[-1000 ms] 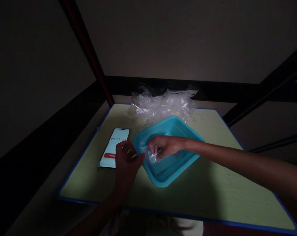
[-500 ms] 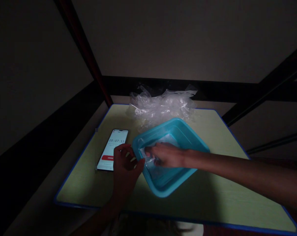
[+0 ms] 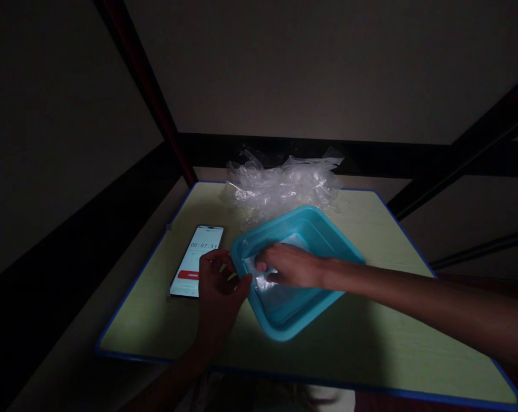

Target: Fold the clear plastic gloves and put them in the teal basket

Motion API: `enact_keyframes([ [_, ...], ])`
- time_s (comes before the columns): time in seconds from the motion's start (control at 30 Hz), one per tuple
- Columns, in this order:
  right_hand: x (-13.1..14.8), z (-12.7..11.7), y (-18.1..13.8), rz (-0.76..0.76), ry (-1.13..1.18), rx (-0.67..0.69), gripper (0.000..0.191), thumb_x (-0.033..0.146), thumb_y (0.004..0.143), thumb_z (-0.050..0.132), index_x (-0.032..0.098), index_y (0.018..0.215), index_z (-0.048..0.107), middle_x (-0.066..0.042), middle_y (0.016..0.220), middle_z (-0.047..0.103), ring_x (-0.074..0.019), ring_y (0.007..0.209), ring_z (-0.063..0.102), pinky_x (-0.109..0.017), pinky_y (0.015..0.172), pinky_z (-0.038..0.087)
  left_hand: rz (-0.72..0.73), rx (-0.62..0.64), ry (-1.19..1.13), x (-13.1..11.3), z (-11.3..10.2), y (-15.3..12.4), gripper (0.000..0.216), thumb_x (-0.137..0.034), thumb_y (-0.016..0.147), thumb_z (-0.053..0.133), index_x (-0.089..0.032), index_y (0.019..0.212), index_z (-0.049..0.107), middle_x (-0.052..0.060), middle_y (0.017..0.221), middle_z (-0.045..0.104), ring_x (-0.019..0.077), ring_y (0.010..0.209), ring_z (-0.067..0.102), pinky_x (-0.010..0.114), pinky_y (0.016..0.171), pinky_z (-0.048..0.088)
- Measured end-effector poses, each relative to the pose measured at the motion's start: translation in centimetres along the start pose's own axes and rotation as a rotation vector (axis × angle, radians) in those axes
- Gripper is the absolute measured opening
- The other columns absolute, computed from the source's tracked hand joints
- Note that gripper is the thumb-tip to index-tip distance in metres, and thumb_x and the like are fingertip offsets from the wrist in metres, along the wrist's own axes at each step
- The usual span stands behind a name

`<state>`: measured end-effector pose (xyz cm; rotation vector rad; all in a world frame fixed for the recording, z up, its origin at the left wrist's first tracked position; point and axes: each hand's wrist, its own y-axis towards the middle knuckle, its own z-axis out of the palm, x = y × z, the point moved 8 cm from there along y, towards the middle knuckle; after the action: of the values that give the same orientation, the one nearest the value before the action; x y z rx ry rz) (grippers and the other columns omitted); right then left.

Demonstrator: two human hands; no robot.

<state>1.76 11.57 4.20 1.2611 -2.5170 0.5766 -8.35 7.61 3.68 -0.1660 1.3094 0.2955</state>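
A turquoise plastic basin sits on the table, turned at an angle. My left hand curves against the basin's left corner, thumb and fingertips at the rim. Inside the basin is my right hand, its fingers curled down at a clear plastic bag that lies flat over the bottom. The tips of the right fingers are partly hidden, but they appear to pinch the plastic. The right forearm crosses over the basin's right side.
Behind the basin lies a crumpled heap of clear plastic bags. To the left, a phone shows a running timer. The pale table has a blue edge, and a wall stands behind it. The light is dim.
My right hand has lifted slightly and shifted a little to the right within the basin, and the plastic under it catches more light. My left hand has barely moved at the rim.
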Motion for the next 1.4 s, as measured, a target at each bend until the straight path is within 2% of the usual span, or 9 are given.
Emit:
enact_keyframes([
  [0.17, 0.2, 0.4, 0.6, -0.026, 0.092, 0.017, 0.017, 0.002, 0.075, 0.056, 0.012, 0.083, 0.066, -0.008, 0.087, 0.069, -0.0183, 0.08, 0.062, -0.025, 0.069, 0.043, -0.01, -0.005, 0.023, -0.1, 0.0, -0.1, 0.042, -0.011, 0.053, 0.069, -0.022, 0.085, 0.044, -0.009, 0.068, 0.049, 0.0071, 0.059, 0.056, 0.015, 0.052, 0.046],
  [0.37, -0.2, -2.0, -0.1, 0.005, 0.131, -0.13, 0.028, -0.003, 0.07, 0.056, 0.011, 0.092, 0.064, -0.007, 0.087, 0.065, -0.0168, 0.079, 0.059, -0.026, 0.069, 0.043, -0.03, -0.014, 0.015, 0.1, -0.1, 0.0, 0.042, -0.011, 0.053, 0.069, -0.021, 0.085, 0.044, -0.009, 0.067, 0.05, 0.0062, 0.058, 0.056, 0.014, 0.052, 0.044],
  [0.57, 0.3, 0.5, -0.5, -0.042, 0.275, 0.257, 0.022, -0.004, 0.069, 0.057, 0.009, 0.084, 0.065, 0.001, 0.07, 0.057, -0.0096, 0.063, 0.051, -0.019, 0.058, 0.04, -0.047, -0.021, 0.011, 0.3, -0.2, 0.2, 0.041, -0.012, 0.053, 0.069, -0.02, 0.084, 0.044, -0.009, 0.067, 0.05, 0.0057, 0.057, 0.055, 0.014, 0.05, 0.042],
  [0.73, 0.3, 2.1, 0.1, -0.056, 0.283, 0.337, 0.029, -0.008, 0.067, 0.054, 0.01, 0.087, 0.065, 0.0, 0.078, 0.06, -0.0093, 0.067, 0.052, -0.018, 0.06, 0.04, -0.05, -0.041, 0.031, 0.4, -0.4, 0.4, 0.04, -0.013, 0.052, 0.069, -0.02, 0.083, 0.045, -0.009, 0.068, 0.05, 0.0057, 0.057, 0.054, 0.013, 0.049, 0.04],
  [0.87, 0.5, 2.1, 0.2, -0.077, 0.297, 0.345, 0.027, -0.007, 0.069, 0.054, 0.011, 0.086, 0.066, 0.0, 0.078, 0.061, -0.0092, 0.068, 0.053, -0.018, 0.063, 0.04, -0.08, -0.054, 0.017, 1.1, -0.7, 0.6, 0.042, -0.015, 0.051, 0.071, -0.02, 0.084, 0.045, -0.008, 0.067, 0.051, 0.0076, 0.059, 0.056, 0.015, 0.051, 0.042],
  [0.97, 0.5, 0.8, -0.5, -0.087, 0.318, 0.283, 0.021, 0.001, 0.074, 0.058, 0.011, 0.091, 0.065, 0.0, 0.076, 0.06, -0.0094, 0.065, 0.052, -0.019, 0.059, 0.041, -0.118, -0.091, -0.02, 1.7, -1.1, 0.4, 0.045, -0.018, 0.052, 0.074, -0.021, 0.087, 0.044, -0.008, 0.07, 0.053, 0.0088, 0.063, 0.058, 0.018, 0.056, 0.046],
  [1.07, 0.3, -1.3, -1.9, -0.083, 0.353, 0.152, 0.019, 0.008, 0.079, 0.057, 0.011, 0.097, 0.064, -0.002, 0.079, 0.06, -0.0113, 0.069, 0.055, -0.021, 0.061, 0.042, -0.189, -0.127, -0.041, 2.5, -1.6, -0.3, 0.044, -0.024, 0.052, 0.077, -0.021, 0.081, 0.045, -0.008, 0.069, 0.053, 0.0077, 0.056, 0.055, 0.018, 0.051, 0.044],
  [1.23, -0.3, -4.1, -5.1, -0.047, 0.466, -0.042, 0.014, 0.016, 0.083, 0.053, 0.014, 0.093, 0.063, -0.002, 0.08, 0.061, -0.0128, 0.073, 0.056, -0.024, 0.065, 0.044, -0.383, 0.023, 0.048, 4.1, -0.6, -1.5, 0.035, -0.036, 0.052, 0.077, -0.017, 0.061, 0.049, -0.006, 0.051, 0.051, 0.0103, 0.047, 0.052, 0.022, 0.047, 0.044],
  [1.4, -0.7, -6.0, -8.7, 0.019, 0.468, -0.235, 0.017, 0.028, 0.085, 0.053, 0.016, 0.091, 0.064, -0.001, 0.076, 0.058, -0.0131, 0.07, 0.055, -0.025, 0.062, 0.045, -0.462, 0.095, 0.03, 4.1, 0.6, -1.9, 0.03, -0.037, 0.053, 0.075, -0.014, 0.068, 0.065, 0.001, 0.059, 0.063, 0.0166, 0.056, 0.06, 0.028, 0.054, 0.051],
])
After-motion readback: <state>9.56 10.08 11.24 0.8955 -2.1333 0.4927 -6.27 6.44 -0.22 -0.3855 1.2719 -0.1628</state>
